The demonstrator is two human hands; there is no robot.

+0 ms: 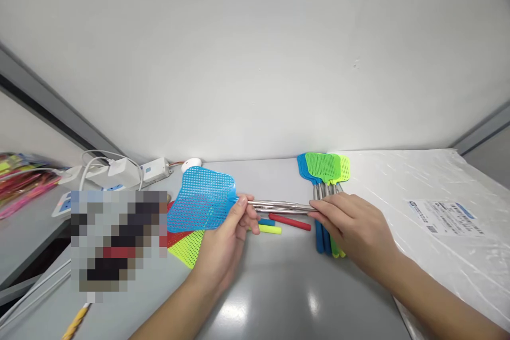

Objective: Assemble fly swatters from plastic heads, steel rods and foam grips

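Observation:
My left hand (227, 234) is closed round the neck of a fly swatter with a blue mesh head (201, 196). From it, shiny metal rods (279, 205) run to my right hand (353, 226), whose fingers are closed on their far end. How many rods there are I cannot tell. Below lie a red mesh head (176, 239) and a yellow-green mesh head (189, 248), partly covered by the blue one. Under the rods, a red handle (290, 221) and a yellow handle (271, 229) rest on the table, with a blue one partly hidden.
Beside my right hand lies a bunch of blue and green fly swatters (324, 167). White wrapped packaging (430, 180) with a label covers the right side. At left are chargers on a power strip (115, 175), cables, a white earbud case (191, 163) and a blurred patch.

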